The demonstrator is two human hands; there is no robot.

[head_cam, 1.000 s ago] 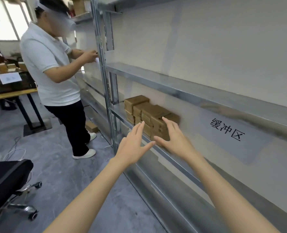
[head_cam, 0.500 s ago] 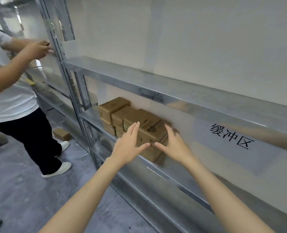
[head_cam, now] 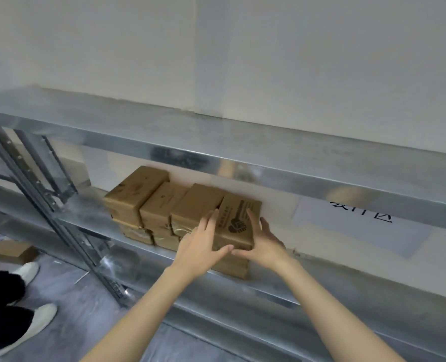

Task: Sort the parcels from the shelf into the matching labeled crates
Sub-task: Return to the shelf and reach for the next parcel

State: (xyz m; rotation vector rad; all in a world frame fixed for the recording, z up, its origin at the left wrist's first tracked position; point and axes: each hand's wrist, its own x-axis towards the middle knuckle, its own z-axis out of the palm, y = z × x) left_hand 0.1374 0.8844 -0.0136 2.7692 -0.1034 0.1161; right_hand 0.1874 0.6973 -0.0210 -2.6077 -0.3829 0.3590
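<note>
Grey metal shelving (head_cam: 164, 145) stands against a white wall (head_cam: 242, 61) directly in front of you. On its lower shelf board (head_cam: 86, 212), toward the left end and pushed back to the wall, stand the brown cardboard parcels (head_cam: 148, 202), four side by side and in two layers. The rightmost top parcel (head_cam: 238, 218) carries a black print on its upper face, and it sits between your two hands, resting on the parcel below it.

Your left hand (head_cam: 203, 246) lies along its left side. The fingers are straight, close together and pointing to the wall, and the thumb is stretched out to the right below the front edge. Your right hand (head_cam: 263, 241) is at the right side in the same manner, fingers straight and a little spread, thumb pointing left. The two thumbs almost meet in front of the parcel. Neither hand curls round it. Whether your palms really press the sides, I cannot tell.

Left of the parcels rises the upright post (head_cam: 46, 205) of the shelving, with a row of holes. Right of them a paper sheet (head_cam: 360, 226) with black characters is on the wall, and its upper part is hidden behind the upper board.

Below is the grey floor (head_cam: 72, 322). At the left edge a small cardboard box (head_cam: 10, 253) lies on it, near the white shoes (head_cam: 28, 273) and dark trouser legs of another person.
</note>
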